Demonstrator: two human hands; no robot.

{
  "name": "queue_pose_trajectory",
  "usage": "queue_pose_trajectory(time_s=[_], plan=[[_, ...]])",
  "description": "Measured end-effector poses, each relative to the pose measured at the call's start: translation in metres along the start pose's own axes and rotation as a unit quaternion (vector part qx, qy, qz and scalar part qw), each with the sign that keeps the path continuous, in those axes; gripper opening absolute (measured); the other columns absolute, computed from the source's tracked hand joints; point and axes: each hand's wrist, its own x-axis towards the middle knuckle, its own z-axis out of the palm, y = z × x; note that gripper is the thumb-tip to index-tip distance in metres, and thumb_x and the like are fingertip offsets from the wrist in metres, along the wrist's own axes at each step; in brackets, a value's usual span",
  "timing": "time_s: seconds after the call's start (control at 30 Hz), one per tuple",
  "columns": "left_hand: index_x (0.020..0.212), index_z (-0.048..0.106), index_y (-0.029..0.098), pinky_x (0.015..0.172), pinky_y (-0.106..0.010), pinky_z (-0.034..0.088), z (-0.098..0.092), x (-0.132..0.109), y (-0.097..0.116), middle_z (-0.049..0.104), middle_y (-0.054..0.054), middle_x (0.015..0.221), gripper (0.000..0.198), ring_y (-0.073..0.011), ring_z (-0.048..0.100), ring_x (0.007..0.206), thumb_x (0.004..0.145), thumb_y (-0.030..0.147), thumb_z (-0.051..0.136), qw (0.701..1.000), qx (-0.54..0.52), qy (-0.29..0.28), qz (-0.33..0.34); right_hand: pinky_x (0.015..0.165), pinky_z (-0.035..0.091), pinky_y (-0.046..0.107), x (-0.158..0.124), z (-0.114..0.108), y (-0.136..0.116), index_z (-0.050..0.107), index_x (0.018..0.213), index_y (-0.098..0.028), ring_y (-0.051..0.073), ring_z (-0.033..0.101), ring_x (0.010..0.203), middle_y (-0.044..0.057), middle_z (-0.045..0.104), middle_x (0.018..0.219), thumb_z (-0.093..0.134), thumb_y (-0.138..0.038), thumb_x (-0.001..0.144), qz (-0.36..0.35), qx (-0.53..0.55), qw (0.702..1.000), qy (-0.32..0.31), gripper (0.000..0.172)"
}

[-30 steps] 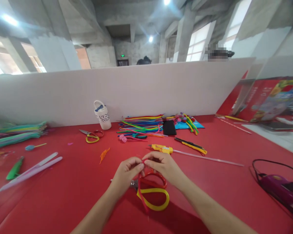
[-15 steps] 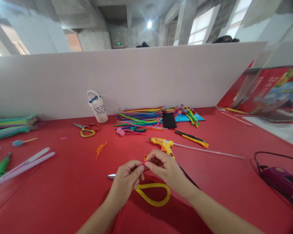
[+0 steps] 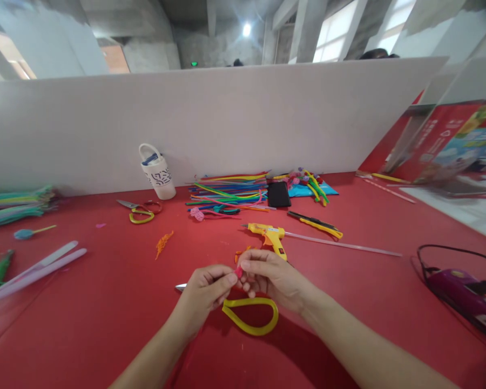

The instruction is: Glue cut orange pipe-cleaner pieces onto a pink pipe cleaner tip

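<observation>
Scissors (image 3: 251, 317) lie flat on the red table (image 3: 105, 313), just under my wrists, not in hand. Left hand (image 3: 206, 289) and right hand (image 3: 269, 275) are both closed in a fingertip pinch on one short red pipe-cleaner piece (image 3: 238, 272), held between them just above the table. Judgement: the piece is bunched small, shaping is under way, and it is joined to nothing yet. The glue gun (image 3: 269, 235) lies beyond, and the pipe-cleaner pile (image 3: 230, 193) is farther back.

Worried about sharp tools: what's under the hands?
Scissors: a yellow handle loop and blade tip show; the left hand and right hand, pinching a pink piece, cover the rest.
</observation>
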Motion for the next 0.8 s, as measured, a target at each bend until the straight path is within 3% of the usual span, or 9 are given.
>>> queue_pose_trajectory(time_s=[0.13,0.2,0.33,0.43,0.5,0.67,0.8], plan=[[0.061,0.061,0.014,0.039,-0.020,0.013,-0.002,0.001,-0.002,0.031,0.009,0.039,0.029,-0.0044,0.020,0.038,0.072,0.041,0.061,1.000,-0.016,-0.011,0.003,0.054,0.048,0.023,-0.001,0.003,-0.003,0.058,0.071,-0.014,0.009,0.057,0.054,-0.001,0.060,0.062,0.060,-0.025,0.075,-0.061,-0.099,0.993,0.035,0.012],[0.061,0.060,0.014,0.039,-0.020,0.012,-0.003,0.001,-0.003,0.030,0.009,0.038,0.028,-0.0042,0.019,0.037,0.074,0.039,0.059,0.999,-0.028,-0.015,-0.001,0.057,0.046,0.023,-0.004,0.005,-0.006,0.058,0.070,-0.015,0.010,0.056,0.056,-0.001,0.059,0.063,0.055,-0.022,0.077,-0.126,-0.235,0.962,0.063,0.009],[0.060,0.059,0.013,0.039,-0.020,0.011,-0.005,0.001,-0.004,0.029,0.009,0.038,0.026,-0.0036,0.018,0.036,0.074,0.036,0.058,0.999,-0.030,-0.011,-0.014,0.056,0.038,0.021,-0.009,0.008,-0.011,0.056,0.068,-0.018,0.010,0.050,0.060,-0.002,0.055,0.065,0.050,-0.011,0.077,-0.268,-0.516,0.809,0.083,0.013],[0.058,0.058,0.013,0.040,-0.020,0.010,-0.006,0.001,-0.002,0.028,0.009,0.038,0.026,-0.0037,0.017,0.037,0.073,0.034,0.057,0.999,-0.014,-0.021,-0.020,0.060,0.037,0.022,-0.010,0.005,-0.013,0.056,0.072,-0.018,0.011,0.049,0.063,-0.001,0.055,0.069,0.049,-0.010,0.078,-0.302,-0.607,0.733,0.046,0.012],[0.057,0.058,0.013,0.041,-0.021,0.010,-0.007,0.001,0.000,0.026,0.009,0.038,0.025,-0.0039,0.016,0.037,0.073,0.033,0.057,0.999,-0.004,-0.034,-0.018,0.063,0.037,0.023,-0.010,0.002,-0.014,0.056,0.074,-0.017,0.012,0.049,0.066,0.001,0.056,0.073,0.050,-0.009,0.078,-0.305,-0.635,0.710,0.030,0.011],[0.056,0.057,0.014,0.042,-0.022,0.011,-0.010,0.001,0.002,0.023,0.010,0.038,0.026,-0.0048,0.015,0.038,0.073,0.034,0.056,0.999,0.029,-0.032,-0.018,0.064,0.037,0.023,-0.009,0.000,-0.013,0.055,0.077,-0.017,0.012,0.051,0.069,0.002,0.058,0.077,0.048,-0.009,0.078,-0.304,-0.663,0.684,0.030,0.011],[0.058,0.055,0.015,0.046,-0.022,0.024,-0.011,0.003,-0.001,0.038,0.005,0.047,0.026,-0.0076,0.031,0.044,0.074,0.034,0.054,0.994,0.110,-0.019,0.017,0.063,0.036,0.023,-0.009,0.001,-0.014,0.055,0.074,-0.017,0.013,0.050,0.068,0.002,0.057,0.075,0.048,-0.010,0.078,-0.296,-0.692,0.657,0.020,0.010]])
